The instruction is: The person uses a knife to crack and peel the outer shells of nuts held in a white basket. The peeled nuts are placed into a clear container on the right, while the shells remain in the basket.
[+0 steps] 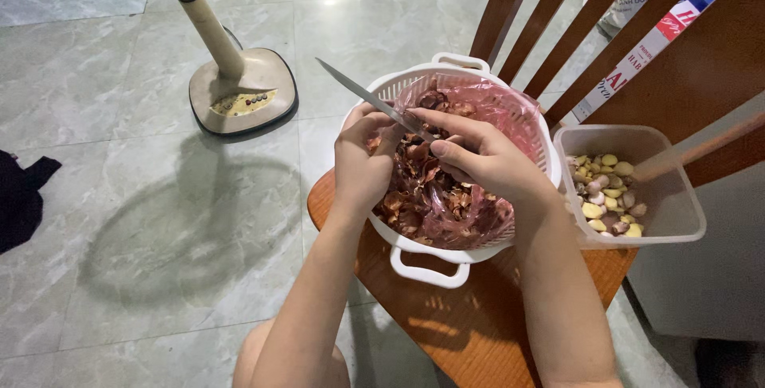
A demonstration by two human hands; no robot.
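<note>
My right hand grips a knife whose thin grey blade points up and to the left. My left hand is closed on a small brown-skinned bulb, mostly hidden by the fingers, right against the blade. Both hands hover over a white plastic colander lined with a pink plastic bag full of reddish-brown peels. To the right stands a clear plastic container holding several peeled yellowish cloves and pieces.
The colander and container rest on the seat of a wooden chair with a slatted back. A standing fan's base sits on the grey tiled floor at upper left. A dark cloth lies at the left edge.
</note>
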